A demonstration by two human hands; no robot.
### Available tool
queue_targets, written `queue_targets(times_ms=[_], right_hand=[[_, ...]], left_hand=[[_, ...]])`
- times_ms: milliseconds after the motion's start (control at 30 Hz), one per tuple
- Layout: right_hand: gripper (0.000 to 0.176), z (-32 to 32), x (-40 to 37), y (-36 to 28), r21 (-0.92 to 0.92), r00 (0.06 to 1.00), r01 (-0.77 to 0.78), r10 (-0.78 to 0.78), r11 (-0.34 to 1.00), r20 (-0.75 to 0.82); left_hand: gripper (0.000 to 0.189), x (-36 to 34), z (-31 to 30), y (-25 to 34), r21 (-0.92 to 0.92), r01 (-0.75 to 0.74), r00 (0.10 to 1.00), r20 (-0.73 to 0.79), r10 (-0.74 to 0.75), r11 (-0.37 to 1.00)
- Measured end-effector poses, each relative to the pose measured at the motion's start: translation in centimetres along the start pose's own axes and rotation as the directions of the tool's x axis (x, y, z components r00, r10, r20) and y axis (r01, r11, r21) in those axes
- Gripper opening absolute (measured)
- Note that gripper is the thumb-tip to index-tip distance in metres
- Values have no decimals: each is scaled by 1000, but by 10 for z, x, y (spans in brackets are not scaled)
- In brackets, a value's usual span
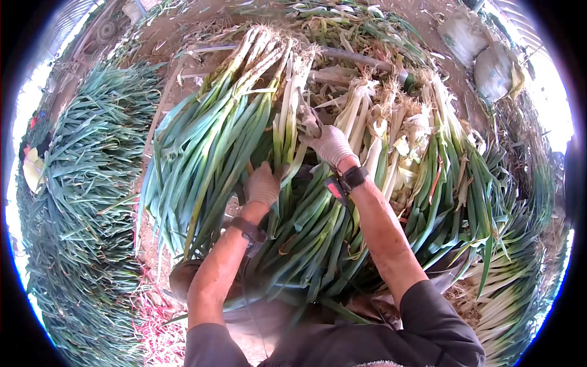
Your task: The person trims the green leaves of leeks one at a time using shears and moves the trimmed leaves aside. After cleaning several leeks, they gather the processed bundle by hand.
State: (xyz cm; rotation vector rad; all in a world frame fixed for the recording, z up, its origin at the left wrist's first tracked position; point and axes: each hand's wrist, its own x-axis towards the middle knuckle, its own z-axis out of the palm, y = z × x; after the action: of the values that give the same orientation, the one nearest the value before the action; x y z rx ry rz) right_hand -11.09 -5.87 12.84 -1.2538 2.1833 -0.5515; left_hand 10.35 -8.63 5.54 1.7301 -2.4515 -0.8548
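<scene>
Through the head view, I saw the gloved left hand (263,185) low among the leaves, touching the middle green stalks (283,125); its fingertips were partly hidden, so I couldn't tell how tightly they were closed. The gloved right hand (330,144) was just beside those stalks, fingers clamped on a narrow greyish piece (310,121) too unclear for me to identify. One leafy bundle (214,140) lay to the left, another (440,153) to the right, roots pointing away from me.
</scene>
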Motion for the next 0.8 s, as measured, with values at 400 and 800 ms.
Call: queue_targets(times_ms=[400, 800], right_hand=[[58, -24, -103, 19, -102, 974, 50, -26, 994, 224], [46, -69, -129, 68, 213, 997, -16, 33, 977, -77]], left_hand=[[65, 4, -7, 31, 108, 40, 999, -13, -39, 993], [58, -17, 25, 94, 16, -249, 930, 284, 234, 968]])
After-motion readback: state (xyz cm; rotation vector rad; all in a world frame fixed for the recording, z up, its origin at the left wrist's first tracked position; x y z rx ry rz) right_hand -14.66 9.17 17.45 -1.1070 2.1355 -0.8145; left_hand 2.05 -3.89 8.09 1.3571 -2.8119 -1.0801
